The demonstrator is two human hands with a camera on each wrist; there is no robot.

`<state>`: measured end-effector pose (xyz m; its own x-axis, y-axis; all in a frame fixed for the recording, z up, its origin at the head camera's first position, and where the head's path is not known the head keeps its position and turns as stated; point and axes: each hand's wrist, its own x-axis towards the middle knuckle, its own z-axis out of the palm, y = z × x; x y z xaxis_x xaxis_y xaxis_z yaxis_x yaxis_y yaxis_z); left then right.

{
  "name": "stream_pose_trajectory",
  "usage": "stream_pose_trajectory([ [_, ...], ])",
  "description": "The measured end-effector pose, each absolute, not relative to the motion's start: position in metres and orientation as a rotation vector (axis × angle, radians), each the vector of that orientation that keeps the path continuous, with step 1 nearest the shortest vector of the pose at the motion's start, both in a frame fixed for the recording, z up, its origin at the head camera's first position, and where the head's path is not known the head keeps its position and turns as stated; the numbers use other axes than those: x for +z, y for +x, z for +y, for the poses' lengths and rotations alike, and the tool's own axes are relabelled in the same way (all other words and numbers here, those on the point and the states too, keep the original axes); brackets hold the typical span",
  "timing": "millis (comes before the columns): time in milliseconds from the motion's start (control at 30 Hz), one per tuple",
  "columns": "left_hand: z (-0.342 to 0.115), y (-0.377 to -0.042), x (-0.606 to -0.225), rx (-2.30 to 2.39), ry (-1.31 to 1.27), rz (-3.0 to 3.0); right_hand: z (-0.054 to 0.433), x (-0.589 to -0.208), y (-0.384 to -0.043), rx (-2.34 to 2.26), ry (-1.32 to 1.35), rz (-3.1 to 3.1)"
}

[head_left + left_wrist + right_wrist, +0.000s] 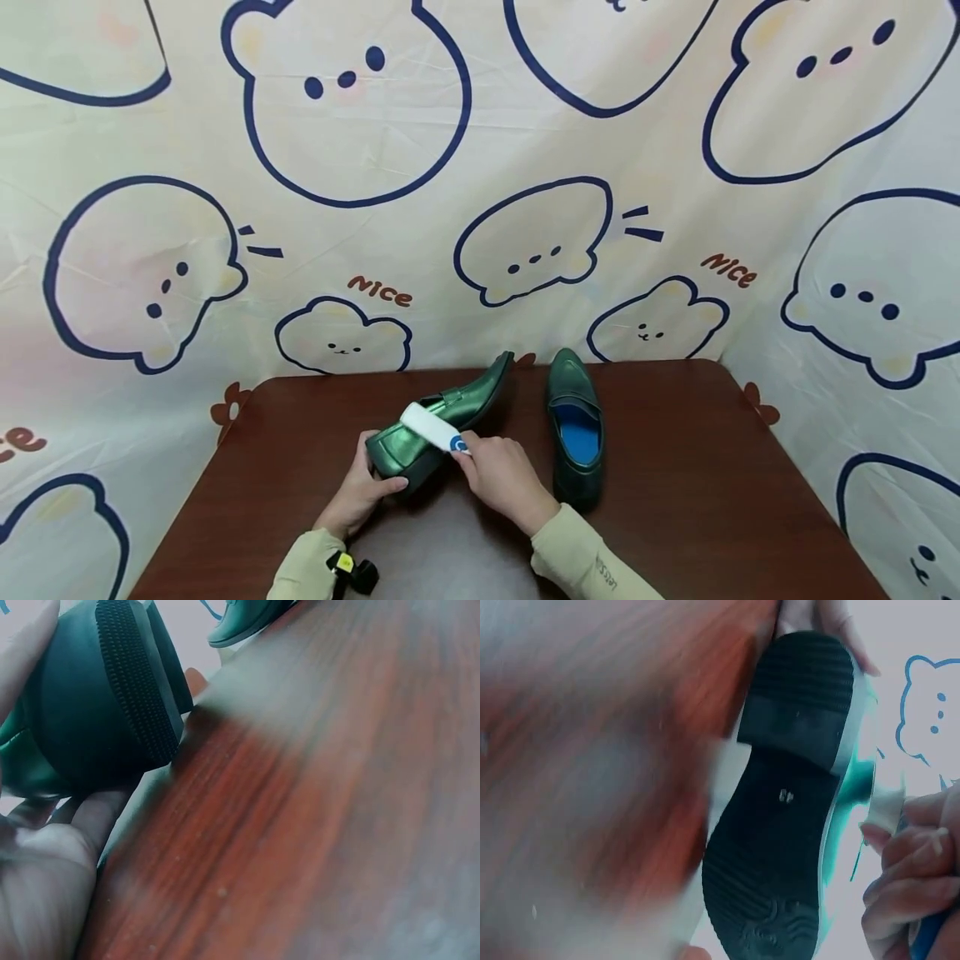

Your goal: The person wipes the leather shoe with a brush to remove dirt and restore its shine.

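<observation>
My left hand (357, 490) grips a shiny green loafer (401, 442) at its heel, thumb at the heel edge. The shoe is tipped on its side, toe pointing up and right. Its dark ribbed sole (780, 787) faces the right wrist camera, and its thick heel (97, 690) fills the upper left of the left wrist view. My right hand (510, 475) holds a white, rounded, elongated tool (427, 425) with a blue mark near the fingers. This tool overlaps the loafer's upper side in the head view; I cannot tell its exact kind.
A second green loafer (576, 429) with a blue insole stands upright on the brown wooden table (690, 483), right of my hands. Behind the table hangs a pale cloth (420, 242) printed with cartoon bears. A black strap device (360, 575) sits on my left wrist.
</observation>
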<state>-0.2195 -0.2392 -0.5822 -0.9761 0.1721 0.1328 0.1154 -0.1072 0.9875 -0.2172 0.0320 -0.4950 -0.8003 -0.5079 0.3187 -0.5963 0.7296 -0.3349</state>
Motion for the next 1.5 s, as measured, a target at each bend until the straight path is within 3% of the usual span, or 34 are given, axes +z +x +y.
stream_pose_trajectory([
  [367, -0.243, -0.217, -0.583, 2.265, 0.419, 2.129, 0.007, -0.499, -0.201, 0.464, 1.119, -2.641],
  [800, -0.241, -0.218, -0.580, 2.281, 0.323, 2.018, 0.036, -0.502, -0.223, 0.573, 0.830, -2.653],
  [1200, -0.244, -0.219, -0.582, 2.263, 0.393, 2.042, 0.020, -0.497, -0.210, 0.480, 1.250, -2.697],
  [1500, -0.242, -0.220, -0.580, 2.267, 0.307, 1.963, 0.037, -0.502, -0.218, 0.597, 1.106, -2.712],
])
